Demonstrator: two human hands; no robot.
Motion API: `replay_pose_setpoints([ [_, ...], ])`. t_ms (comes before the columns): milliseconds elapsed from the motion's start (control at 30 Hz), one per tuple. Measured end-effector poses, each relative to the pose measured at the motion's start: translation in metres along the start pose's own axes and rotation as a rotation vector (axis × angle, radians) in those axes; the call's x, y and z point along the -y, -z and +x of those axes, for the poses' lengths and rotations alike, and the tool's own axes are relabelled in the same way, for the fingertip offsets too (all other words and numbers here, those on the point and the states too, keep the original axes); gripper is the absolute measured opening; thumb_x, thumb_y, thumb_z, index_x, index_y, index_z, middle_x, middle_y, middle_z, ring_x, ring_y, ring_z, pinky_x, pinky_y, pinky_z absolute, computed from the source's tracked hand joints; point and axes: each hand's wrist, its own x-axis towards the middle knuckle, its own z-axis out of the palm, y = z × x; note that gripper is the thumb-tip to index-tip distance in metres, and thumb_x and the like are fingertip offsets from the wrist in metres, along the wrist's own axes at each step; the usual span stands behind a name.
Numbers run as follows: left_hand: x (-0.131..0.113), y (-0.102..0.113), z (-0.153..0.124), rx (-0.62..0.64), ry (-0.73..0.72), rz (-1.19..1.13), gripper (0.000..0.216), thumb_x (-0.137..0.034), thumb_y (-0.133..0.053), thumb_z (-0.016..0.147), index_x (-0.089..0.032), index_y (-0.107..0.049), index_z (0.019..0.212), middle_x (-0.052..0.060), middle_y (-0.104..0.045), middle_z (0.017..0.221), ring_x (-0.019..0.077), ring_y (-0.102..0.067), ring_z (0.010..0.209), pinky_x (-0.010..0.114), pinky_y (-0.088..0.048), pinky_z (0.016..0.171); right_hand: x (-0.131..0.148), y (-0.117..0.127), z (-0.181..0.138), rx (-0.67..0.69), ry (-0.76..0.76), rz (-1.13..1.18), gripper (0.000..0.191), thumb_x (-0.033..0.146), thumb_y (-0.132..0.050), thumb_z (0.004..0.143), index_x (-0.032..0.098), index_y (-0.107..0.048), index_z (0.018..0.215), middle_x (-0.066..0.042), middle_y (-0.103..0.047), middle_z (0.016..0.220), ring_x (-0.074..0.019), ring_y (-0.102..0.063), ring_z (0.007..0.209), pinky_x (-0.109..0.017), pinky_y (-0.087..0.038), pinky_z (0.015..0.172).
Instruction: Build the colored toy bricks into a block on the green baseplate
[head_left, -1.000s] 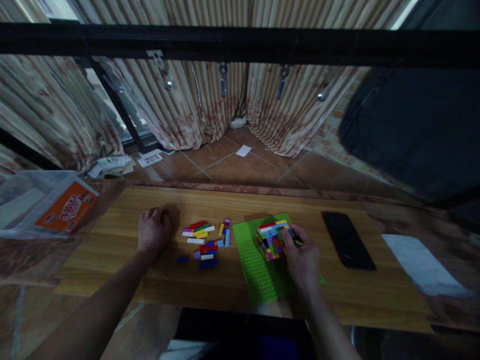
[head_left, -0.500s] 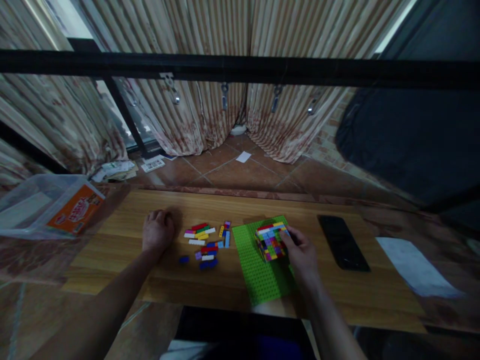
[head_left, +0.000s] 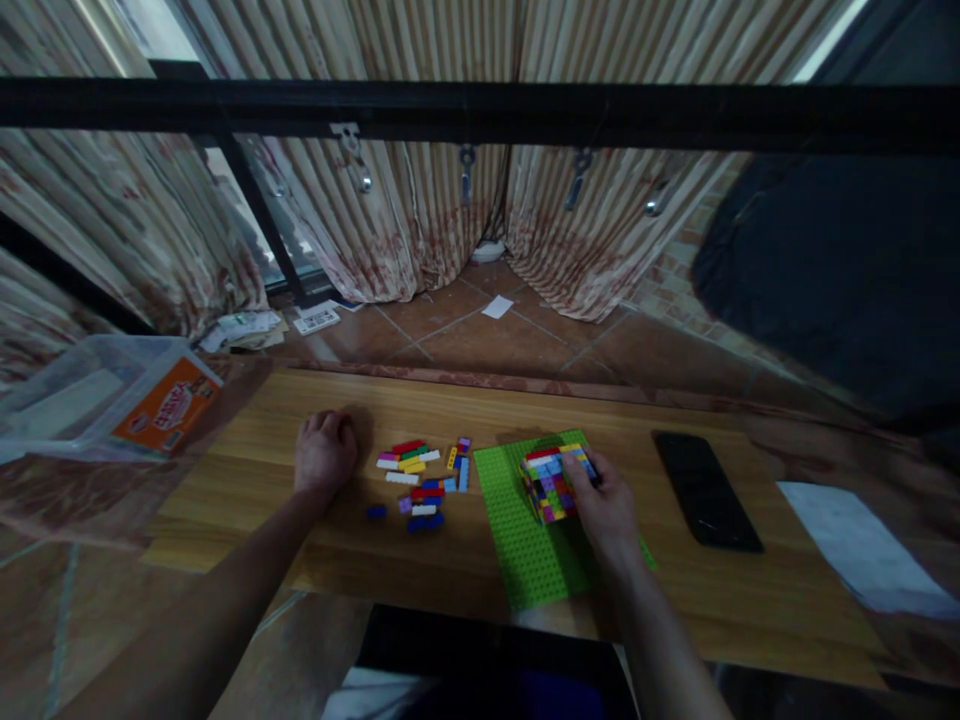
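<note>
My right hand (head_left: 607, 500) grips the right side of a box-shaped block of toy building bricks (head_left: 553, 492), its thumb lying over the top edge. The block is made of many colours and stands over a green studded baseplate (head_left: 517, 560); I cannot tell whether it is pressed onto the studs. On the wooden table my left hand (head_left: 325, 452) rests with its fingers curled in and nothing seen in them. Loose bricks lie between that hand and the baseplate, among them a white brick (head_left: 403, 478), a red brick (head_left: 427, 493) and a lone blue brick (head_left: 376, 512).
A black phone (head_left: 706, 490) lies right of the baseplate, with a white paper sheet (head_left: 862, 545) beyond it. At the left stands a clear plastic box (head_left: 90, 400) with an orange label. A dark metal bar (head_left: 480, 112) crosses in front of the curtains.
The whole view has shifted slightly, so the table's contents appear a little further right. My right hand keeps its hold on the brick block; my left hand stays resting on the table.
</note>
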Motion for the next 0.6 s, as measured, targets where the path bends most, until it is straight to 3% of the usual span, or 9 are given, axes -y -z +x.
replay_pose_setpoints([
  [600,-0.0018,0.0007,-0.0008,0.017,0.017,0.004,0.029,-0.024,-0.041,0.085,-0.015,-0.065,0.097,0.015,-0.065,0.102,0.0303,-0.056,0.100,0.044,-0.044,0.093,0.0013,0.0002,-0.0019,0.004,-0.012,-0.011,0.060,0.065,-0.059,0.078,0.014,-0.068,0.108,-0.009,-0.072,0.086,-0.0235,-0.064,0.074,-0.035,-0.050,0.067],
])
